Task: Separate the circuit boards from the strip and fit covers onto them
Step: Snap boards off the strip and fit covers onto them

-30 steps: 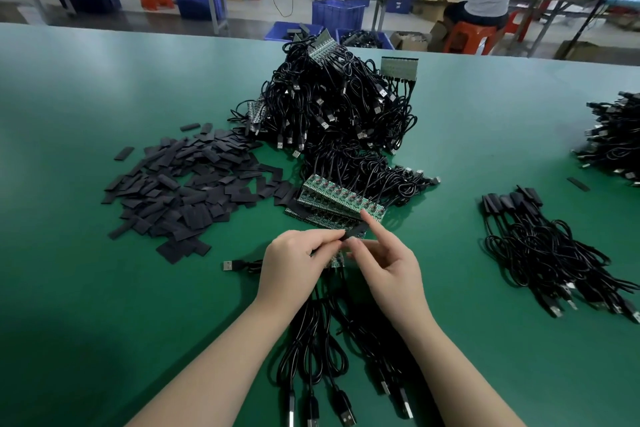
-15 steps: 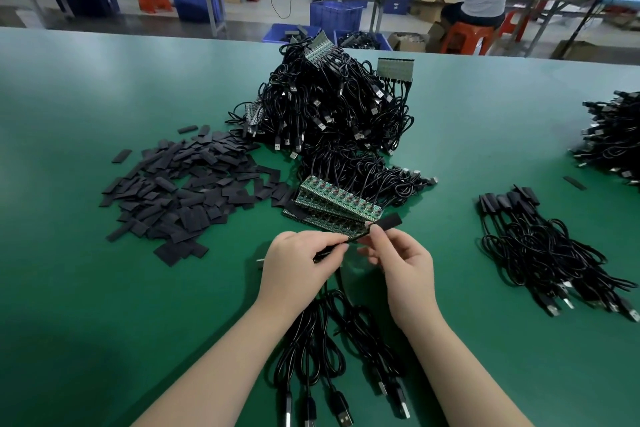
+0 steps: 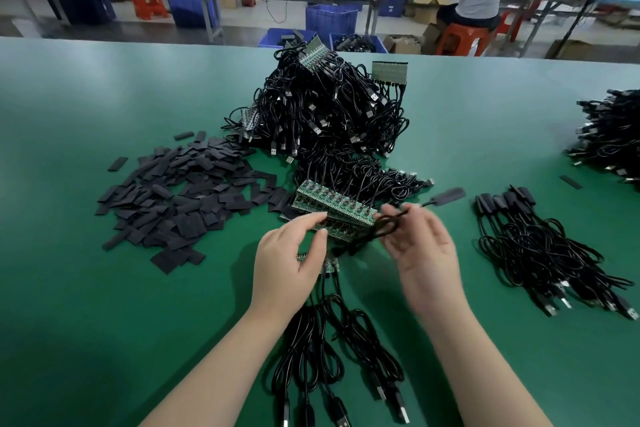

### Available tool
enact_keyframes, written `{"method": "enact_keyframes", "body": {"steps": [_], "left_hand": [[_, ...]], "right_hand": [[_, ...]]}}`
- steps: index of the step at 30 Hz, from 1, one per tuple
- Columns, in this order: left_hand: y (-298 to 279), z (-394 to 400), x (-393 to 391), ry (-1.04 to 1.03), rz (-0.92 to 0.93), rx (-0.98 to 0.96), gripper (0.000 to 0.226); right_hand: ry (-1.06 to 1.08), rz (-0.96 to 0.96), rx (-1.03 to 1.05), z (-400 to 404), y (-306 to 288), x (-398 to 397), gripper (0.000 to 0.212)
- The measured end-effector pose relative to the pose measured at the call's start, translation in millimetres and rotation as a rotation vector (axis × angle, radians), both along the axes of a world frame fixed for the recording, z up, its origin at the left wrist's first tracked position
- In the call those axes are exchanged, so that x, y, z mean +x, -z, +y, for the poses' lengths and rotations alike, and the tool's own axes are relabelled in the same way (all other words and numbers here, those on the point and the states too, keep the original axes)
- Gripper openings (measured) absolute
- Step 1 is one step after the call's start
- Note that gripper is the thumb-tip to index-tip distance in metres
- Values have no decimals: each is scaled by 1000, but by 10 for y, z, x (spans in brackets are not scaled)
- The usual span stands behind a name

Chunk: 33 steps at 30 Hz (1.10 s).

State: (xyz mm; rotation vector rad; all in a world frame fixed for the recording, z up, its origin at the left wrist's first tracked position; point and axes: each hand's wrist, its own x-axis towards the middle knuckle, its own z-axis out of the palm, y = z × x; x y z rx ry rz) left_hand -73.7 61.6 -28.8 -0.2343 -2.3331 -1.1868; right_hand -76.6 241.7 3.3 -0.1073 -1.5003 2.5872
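Observation:
My right hand (image 3: 422, 250), blurred by motion, pinches a black cable whose end carries a covered circuit board (image 3: 450, 195), lifted above the table to the right. My left hand (image 3: 289, 256) curls over a short strip of green circuit boards (image 3: 330, 266); only slivers of the strip show under the fingers. The strip's black USB cables (image 3: 332, 357) trail toward me. Just beyond both hands lies a stack of green board strips (image 3: 332, 206). A spread of flat black covers (image 3: 180, 204) lies to the left.
A tall heap of black cables with board strips (image 3: 329, 114) rises behind the stack. A bundle of covered cables (image 3: 540, 246) lies at right, with another cable heap (image 3: 613, 135) and one loose cover (image 3: 570, 182) beyond it. A person sits at a far bench.
My right hand has pulled the covered board and its cable away from the left hand, up and to the right. My left hand stays over the strip.

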Motion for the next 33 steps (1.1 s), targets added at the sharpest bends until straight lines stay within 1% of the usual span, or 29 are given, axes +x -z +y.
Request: {"method": "enact_keyframes", "body": {"steps": [1,2,3,4,5,7,8,9,11,12,14,15,16,17,19,22,25,26,27,29,30,32,33], "left_hand": [[12,-9,-7,-2,-28,19,32],[18,-14,-14,-1,-51,38,30],[22,-13,-17,1,-67,55,28],[24,-9,-15,6,-77,65,27],[26,-2,-15,15,-81,64,25],[24,16,-10,35,-79,35,22],[24,17,-8,36,-78,22,21],[21,19,-7,34,-80,19,21],[22,16,-12,29,-82,36,22],[30,14,-17,25,-83,56,22],[56,3,-31,9,-88,110,22],[70,-3,-42,-1,-100,139,23],[82,-13,-50,-9,-116,166,25],[91,-24,-56,-15,-133,186,27],[104,-42,-62,-21,-165,194,29],[90,-31,-62,-22,-220,134,30],[64,-6,-56,-42,-253,29,30],[62,-3,-55,-48,-249,-23,29],[62,-2,-55,-54,-243,-84,28],[64,4,-62,-81,-252,-208,23],[58,10,-69,-100,-273,-274,23],[59,21,-86,-124,-314,-387,30],[61,25,-94,-126,-324,-414,32]], "right_hand": [[46,4,-66,114,-74,-40,12],[105,3,-73,234,-145,-75,12],[183,-7,2,368,-195,-106,12],[268,-31,154,499,-219,-136,13],[347,-63,371,619,-218,-167,14],[464,-134,898,838,-151,-229,20],[479,-173,1141,916,-110,-250,23],[459,-214,1337,972,-74,-262,26],[395,-284,1629,1013,-21,-269,29],[384,-273,1753,1008,-5,-260,29],[374,-191,1957,983,67,-234,29],[339,-197,2050,964,107,-223,33],[265,-251,2135,955,144,-223,38],[174,-332,2188,961,181,-232,45],[49,-453,2211,1036,235,-258,56],[64,-466,2205,1249,235,-314,60],[121,-472,2212,1323,171,-357,52],[188,-426,2190,1286,146,-356,45],[276,-337,2139,1208,115,-332,37],[452,-90,2002,946,27,-206,18],[467,-7,1945,768,-23,-121,13],[234,-7,1819,403,-96,29,17],[64,-52,1738,233,-99,78,20]]}}
